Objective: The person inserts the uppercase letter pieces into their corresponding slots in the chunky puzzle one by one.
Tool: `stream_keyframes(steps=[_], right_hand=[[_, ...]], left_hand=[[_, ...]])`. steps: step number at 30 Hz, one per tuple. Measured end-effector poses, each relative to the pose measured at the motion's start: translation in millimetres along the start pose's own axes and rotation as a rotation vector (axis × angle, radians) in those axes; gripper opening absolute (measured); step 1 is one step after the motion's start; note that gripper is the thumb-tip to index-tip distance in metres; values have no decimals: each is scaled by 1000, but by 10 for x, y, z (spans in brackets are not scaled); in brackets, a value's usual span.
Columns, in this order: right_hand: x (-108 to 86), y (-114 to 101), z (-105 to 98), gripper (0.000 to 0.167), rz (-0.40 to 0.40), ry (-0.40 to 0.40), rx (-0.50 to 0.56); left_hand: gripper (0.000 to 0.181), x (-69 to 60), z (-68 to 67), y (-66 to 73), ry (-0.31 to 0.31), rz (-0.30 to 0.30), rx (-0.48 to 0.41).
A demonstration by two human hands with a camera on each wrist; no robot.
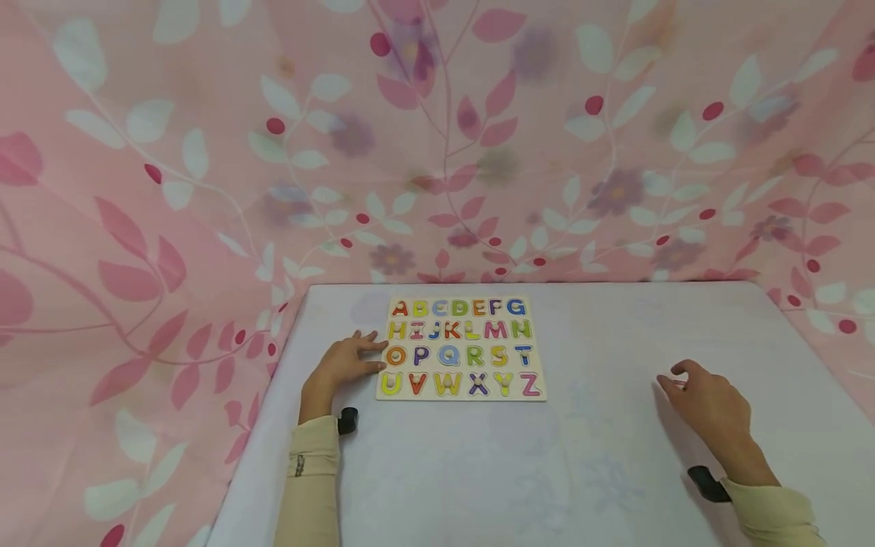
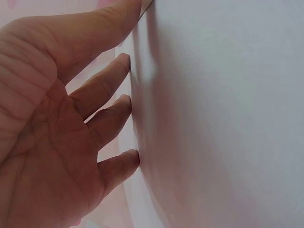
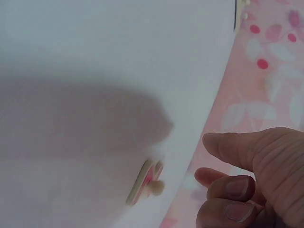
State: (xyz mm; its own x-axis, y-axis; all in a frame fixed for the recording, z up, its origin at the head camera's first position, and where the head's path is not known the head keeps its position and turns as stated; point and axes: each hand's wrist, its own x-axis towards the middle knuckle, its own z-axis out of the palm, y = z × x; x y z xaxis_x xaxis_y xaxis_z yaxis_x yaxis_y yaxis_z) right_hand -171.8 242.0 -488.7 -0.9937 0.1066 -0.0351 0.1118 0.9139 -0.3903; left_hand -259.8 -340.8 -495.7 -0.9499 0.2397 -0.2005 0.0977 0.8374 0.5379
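Observation:
A wooden alphabet puzzle board (image 1: 462, 400) with colourful knobbed letters lies flat on the white-covered table. My left hand (image 1: 344, 360) is at the board's left edge, with its fingers spread and their tips touching or very near the edge. In the left wrist view the fingers are loosely bent and the palm holds nothing. Well to the right of the board, my right hand (image 1: 714, 410) is low over the table. Near its thumb and fingers is a small pink puzzle piece with a round knob (image 3: 151, 183); the right wrist view shows a gap between them. Which letter it is, I cannot tell.
The white tablecloth (image 1: 451, 471) covers the whole tabletop. Pink floral cloth (image 1: 444, 152) hangs behind the table and down its left side. A black wrist camera (image 1: 348, 420) sits at the left sleeve, and another black camera (image 1: 709, 484) at the right cuff.

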Motion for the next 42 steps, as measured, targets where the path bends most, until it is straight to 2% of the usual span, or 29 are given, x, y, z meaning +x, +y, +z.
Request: stream_keyframes(steps=[8, 14, 22, 26, 33, 38, 42], right_hand=[[-43, 202, -6, 38, 70, -85, -31], [-45, 252, 18, 29, 71, -81, -36], [-24, 214, 6, 30, 77, -76, -44], [-32, 62, 44, 30, 31, -61, -25], [-27, -366, 151, 28, -51, -80, -1], [43, -672, 258, 27, -104, -83, 22], [109, -941, 375, 26, -122, -116, 24]], left_hand=[[53, 3, 9, -11, 2, -2, -2], [54, 9, 25, -15, 1, -7, -6], [53, 8, 33, -35, -3, 9, -6], [52, 2, 23, -27, -2, 2, -3], [53, 18, 36, -22, -16, -6, -12], [52, 7, 20, -8, -7, 8, 6], [52, 6, 13, -21, -5, -1, 12]])
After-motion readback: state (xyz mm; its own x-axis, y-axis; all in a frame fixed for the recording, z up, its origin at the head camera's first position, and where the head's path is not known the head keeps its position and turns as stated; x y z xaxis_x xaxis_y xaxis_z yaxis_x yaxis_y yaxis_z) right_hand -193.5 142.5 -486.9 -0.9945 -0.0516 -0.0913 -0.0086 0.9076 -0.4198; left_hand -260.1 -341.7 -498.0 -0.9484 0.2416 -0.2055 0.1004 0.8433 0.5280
